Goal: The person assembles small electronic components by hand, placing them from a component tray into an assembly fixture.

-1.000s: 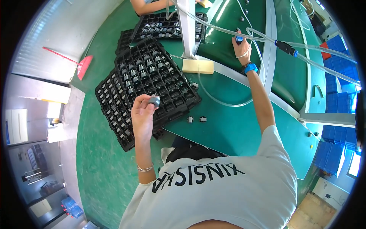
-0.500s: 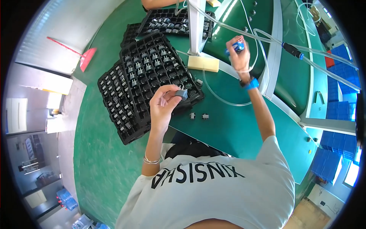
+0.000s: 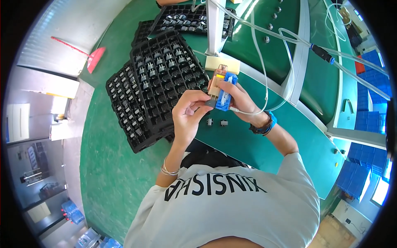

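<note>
Pinching a grey plug (image 3: 211, 103), the left hand (image 3: 187, 112) is nearly closed; the right hand (image 3: 245, 101) curls round a blue tool (image 3: 223, 100), just beside the plug.

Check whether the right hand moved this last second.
Yes: the right hand moved left and toward the person, from beyond the yellow block to its near side.

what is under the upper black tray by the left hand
A second black tray with grey parts in its pockets juts out leftward; the upper tray hides the rest.
</note>
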Demonstrator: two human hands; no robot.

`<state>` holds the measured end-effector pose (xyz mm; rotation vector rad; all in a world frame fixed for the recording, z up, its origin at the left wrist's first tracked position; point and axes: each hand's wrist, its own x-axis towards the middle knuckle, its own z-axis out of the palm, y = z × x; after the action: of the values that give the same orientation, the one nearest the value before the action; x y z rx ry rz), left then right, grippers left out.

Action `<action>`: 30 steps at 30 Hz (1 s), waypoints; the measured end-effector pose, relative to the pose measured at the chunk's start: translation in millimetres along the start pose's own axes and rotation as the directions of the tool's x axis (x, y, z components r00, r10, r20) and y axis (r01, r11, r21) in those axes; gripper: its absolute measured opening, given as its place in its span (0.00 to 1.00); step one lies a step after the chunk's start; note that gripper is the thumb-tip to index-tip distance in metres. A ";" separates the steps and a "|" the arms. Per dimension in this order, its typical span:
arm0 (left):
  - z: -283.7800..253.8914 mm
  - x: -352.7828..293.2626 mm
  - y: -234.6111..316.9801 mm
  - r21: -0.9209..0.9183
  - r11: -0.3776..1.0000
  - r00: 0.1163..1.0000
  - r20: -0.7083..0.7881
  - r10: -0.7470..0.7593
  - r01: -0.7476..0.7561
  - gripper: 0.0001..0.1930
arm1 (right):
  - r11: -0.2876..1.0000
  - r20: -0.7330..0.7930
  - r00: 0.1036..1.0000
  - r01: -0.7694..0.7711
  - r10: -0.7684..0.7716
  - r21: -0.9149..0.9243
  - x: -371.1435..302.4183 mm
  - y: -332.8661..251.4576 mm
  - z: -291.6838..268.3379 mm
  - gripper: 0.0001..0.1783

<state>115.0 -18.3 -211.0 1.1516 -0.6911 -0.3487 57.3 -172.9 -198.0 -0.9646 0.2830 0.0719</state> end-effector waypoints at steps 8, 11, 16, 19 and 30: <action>-73.9 31.9 1.8 0.780 0.620 0.978 -0.184 0.102 0.082 0.14 | 0.729 -0.036 0.813 0.500 -0.581 -0.468 62.0 2.0 -93.0 0.19; -132.0 34.5 -1.8 0.986 0.157 0.983 -0.076 0.169 0.050 0.12 | 0.432 -0.087 0.771 0.255 -0.630 -0.865 70.3 -3.6 -99.9 0.21; -155.0 38.5 -5.6 0.997 0.033 0.996 -0.072 0.054 0.070 0.08 | 0.193 0.041 0.716 0.242 -0.697 -0.951 74.7 3.8 -88.4 0.23; -153.8 41.0 -5.6 0.998 0.029 0.998 -0.052 0.036 0.051 0.07 | 0.163 0.071 0.768 0.223 -0.637 -0.961 72.8 4.6 -84.3 0.23; -166.4 36.7 2.6 0.721 0.641 0.949 -0.312 -0.036 0.261 0.08 | 0.058 0.216 0.723 0.334 -0.656 -0.941 71.3 4.8 -91.9 0.39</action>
<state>252.0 79.9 -235.7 2.0399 -0.4931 -0.0082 106.0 -250.0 -270.2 -2.3380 0.0917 -0.6785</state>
